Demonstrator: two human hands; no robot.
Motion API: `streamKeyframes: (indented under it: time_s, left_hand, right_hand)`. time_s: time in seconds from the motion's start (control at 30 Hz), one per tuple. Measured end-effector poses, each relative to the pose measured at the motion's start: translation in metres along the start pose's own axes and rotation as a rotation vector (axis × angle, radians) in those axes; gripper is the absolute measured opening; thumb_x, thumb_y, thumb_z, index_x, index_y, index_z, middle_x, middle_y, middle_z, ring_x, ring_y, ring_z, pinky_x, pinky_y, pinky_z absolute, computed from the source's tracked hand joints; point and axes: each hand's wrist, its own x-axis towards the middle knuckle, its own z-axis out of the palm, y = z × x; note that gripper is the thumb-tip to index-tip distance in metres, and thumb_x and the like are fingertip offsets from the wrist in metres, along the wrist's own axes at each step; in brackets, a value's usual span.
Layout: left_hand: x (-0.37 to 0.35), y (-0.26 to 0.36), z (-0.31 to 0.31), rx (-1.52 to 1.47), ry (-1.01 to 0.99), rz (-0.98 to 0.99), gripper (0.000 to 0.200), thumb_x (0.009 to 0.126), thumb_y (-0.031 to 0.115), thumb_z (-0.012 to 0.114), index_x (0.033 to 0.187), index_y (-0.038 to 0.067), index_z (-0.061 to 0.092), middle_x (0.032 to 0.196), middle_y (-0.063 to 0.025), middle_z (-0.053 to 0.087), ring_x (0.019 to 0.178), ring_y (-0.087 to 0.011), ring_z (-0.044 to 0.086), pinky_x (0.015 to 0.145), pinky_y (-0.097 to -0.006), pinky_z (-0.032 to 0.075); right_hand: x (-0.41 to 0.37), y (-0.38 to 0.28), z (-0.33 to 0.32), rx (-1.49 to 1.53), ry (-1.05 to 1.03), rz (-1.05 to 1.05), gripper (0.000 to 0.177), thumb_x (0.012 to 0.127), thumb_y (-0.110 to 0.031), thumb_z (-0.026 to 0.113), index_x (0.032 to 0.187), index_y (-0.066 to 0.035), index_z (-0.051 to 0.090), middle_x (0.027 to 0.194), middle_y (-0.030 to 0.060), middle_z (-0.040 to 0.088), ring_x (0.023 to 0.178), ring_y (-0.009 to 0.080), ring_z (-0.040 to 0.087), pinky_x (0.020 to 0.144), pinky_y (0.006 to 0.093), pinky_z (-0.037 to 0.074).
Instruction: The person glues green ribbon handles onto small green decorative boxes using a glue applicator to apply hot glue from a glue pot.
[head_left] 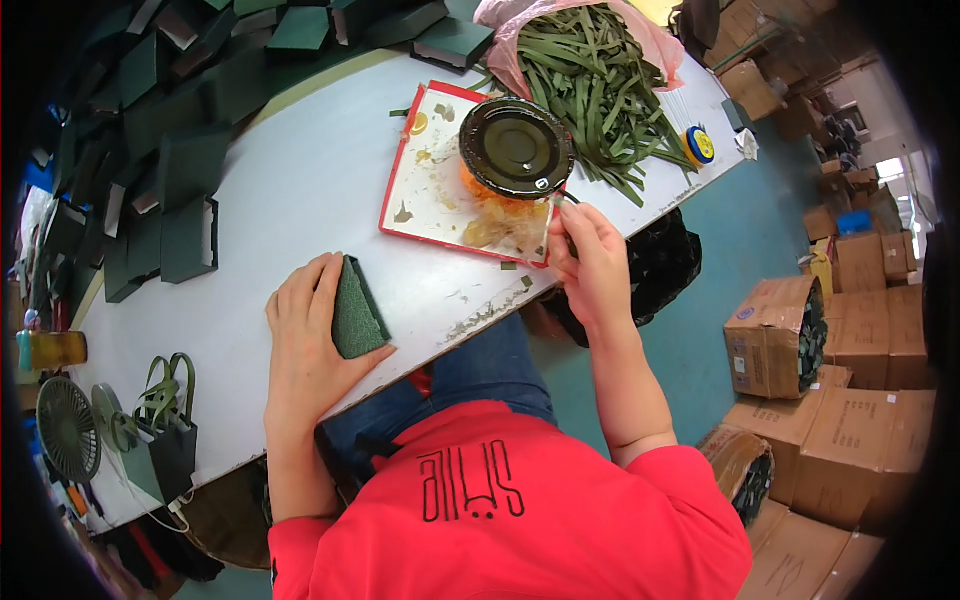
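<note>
Green folded piece (pixel 357 312), a textured dark-green wedge, lying flat on the white table (pixel 300 190) at its near edge. Its long axis runs across the table's depth, from the near edge toward the far side. The narrow end points away from the person and the broad end toward them. The left hand (pixel 305 345) rests on it palm down, fingers spread along its left flank and thumb at its broad end, pressing rather than lifting. The right hand (pixel 592 262), well apart to the right, pinches a thin dark implement, possibly a brush, though the view is too small to tell. The implement's tip sits at the near corner of the red-rimmed tray (pixel 396 180), just beside the black-lidded pot (pixel 515 148). The step appears to be loading adhesive. The next move would call for carrying the implement across to the piece while the left hand steadies it. A bag of green ribbon strips (pixel 600 85) lies beyond the tray.
</note>
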Motion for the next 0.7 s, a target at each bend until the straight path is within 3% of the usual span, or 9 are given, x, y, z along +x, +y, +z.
streamKeyframes:
  time_s: [0.13, 0.37, 0.7]
  left_hand:
    - [0.001, -0.001, -0.005, -0.276, 0.022, 0.061, 0.102, 0.054, 0.026, 0.094, 0.142, 0.002, 0.048, 0.141, -0.0187, 0.048, 0.129, -0.0395, 0.046, 0.108, -0.0468, 0.039]
    - [0.013, 0.006, -0.013, -0.441, -0.021, 0.298, 0.102, 0.054, 0.026, 0.095, 0.141, 0.001, 0.048, 0.141, -0.0163, 0.051, 0.129, -0.0388, 0.048, 0.108, -0.0464, 0.041]
    - [0.016, 0.009, -0.011, -0.493, -0.028, 0.340, 0.103, 0.053, 0.023, 0.095, 0.142, 0.003, 0.047, 0.140, -0.0155, 0.053, 0.126, -0.0391, 0.049, 0.105, -0.0457, 0.043]
  right_hand:
    - [-0.029, 0.000, 0.007, -0.050, -0.193, -0.012, 0.024, 0.102, -0.023, 0.058, 0.086, -0.005, 0.061, 0.065, -0.0027, 0.052, 0.052, 0.0027, 0.038, 0.047, 0.0203, 0.027]
    - [-0.064, 0.005, 0.042, -0.219, -0.712, 0.371, 0.022, 0.102, -0.022, 0.059, 0.090, -0.003, 0.063, 0.074, -0.0032, 0.057, 0.064, 0.0022, 0.045, 0.057, 0.0205, 0.036]
    - [-0.066, 0.017, 0.052, -0.310, -0.750, 0.387, 0.031, 0.102, -0.026, 0.060, 0.081, -0.004, 0.063, 0.068, -0.0059, 0.054, 0.062, 0.0010, 0.042, 0.054, 0.0214, 0.033]
